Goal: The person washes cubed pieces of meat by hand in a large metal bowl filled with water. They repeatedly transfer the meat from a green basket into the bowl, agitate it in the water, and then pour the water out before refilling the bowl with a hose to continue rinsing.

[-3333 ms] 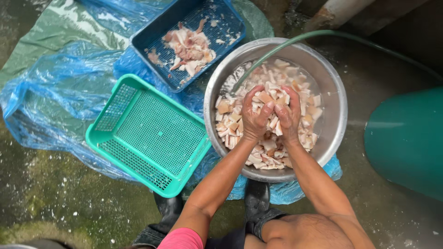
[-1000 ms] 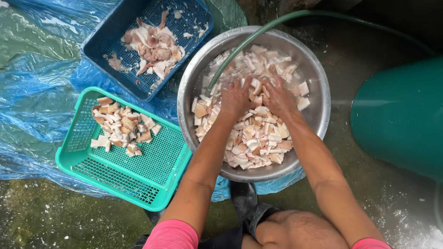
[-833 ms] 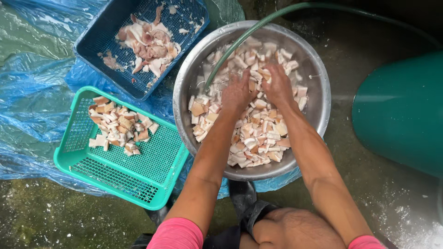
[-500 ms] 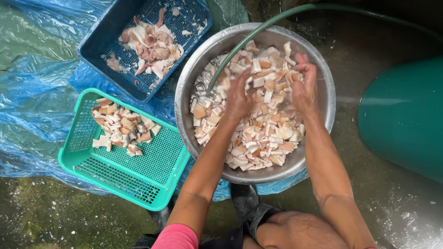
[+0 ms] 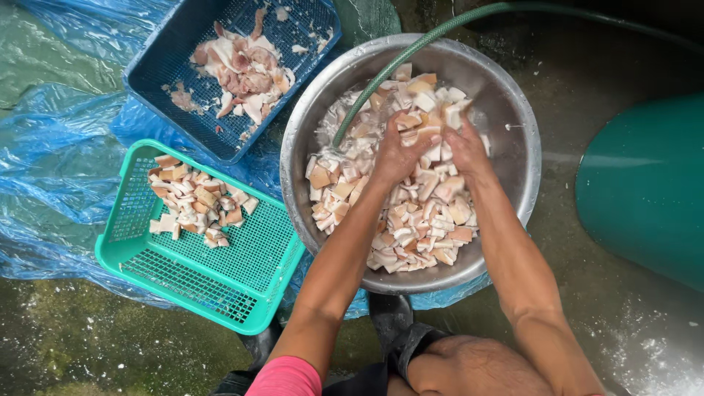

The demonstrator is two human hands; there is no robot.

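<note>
A big steel bowl (image 5: 513,110) on the floor is full of cut pale and tan meat pieces (image 5: 418,220) in water. My left hand (image 5: 396,154) and my right hand (image 5: 462,147) are both sunk into the pile near the bowl's far side, fingers curled around pieces between them. A green hose (image 5: 411,59) runs over the rim into the bowl just left of my left hand. To the left, a green mesh basket (image 5: 242,286) holds a small heap of the same pieces (image 5: 198,205).
A blue mesh tray (image 5: 169,59) with meat scraps stands at the back left. Blue plastic sheet (image 5: 51,154) lies under the baskets. A large green container (image 5: 645,183) is at the right. The concrete floor is wet, and my knee shows at the bottom.
A heap of pieces appeared in the green basket since the earliest frame. Both hands have shifted within the bowl toward its far side, stirring and gathering pieces.
</note>
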